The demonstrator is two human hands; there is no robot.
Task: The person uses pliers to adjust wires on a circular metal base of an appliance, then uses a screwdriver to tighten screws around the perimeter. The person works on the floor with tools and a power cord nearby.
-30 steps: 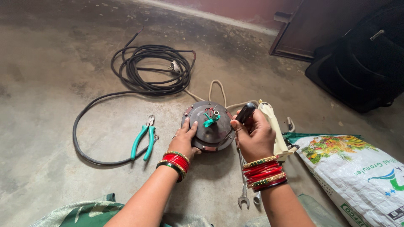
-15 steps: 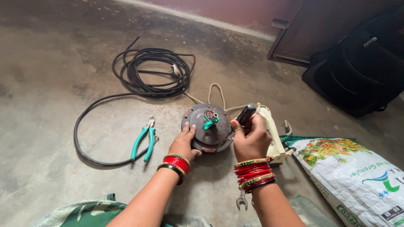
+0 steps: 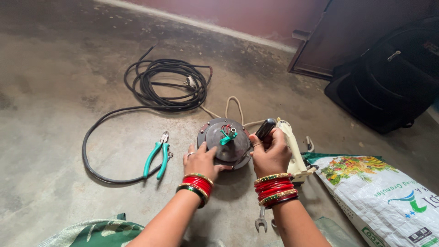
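Squarely between both hands: the motor housing

Now the round grey motor housing [image 3: 225,144] lies flat on the floor, shaft up, just ahead of both wrists. The left hand [image 3: 201,160] presses its near-left rim, fingers spread. The right hand [image 3: 270,153] is clenched around a dark-handled tool [image 3: 265,129] at the housing's right edge. Green pliers [image 3: 156,155] lie left of the left hand.

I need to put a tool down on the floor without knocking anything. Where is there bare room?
Bare concrete floor lies left of the black cable and beyond it toward the wall. A smaller bare patch sits inside the cable's loop, left of the pliers. It is crowded around the round motor, where both hands work, and right of it by the sack and spanner.
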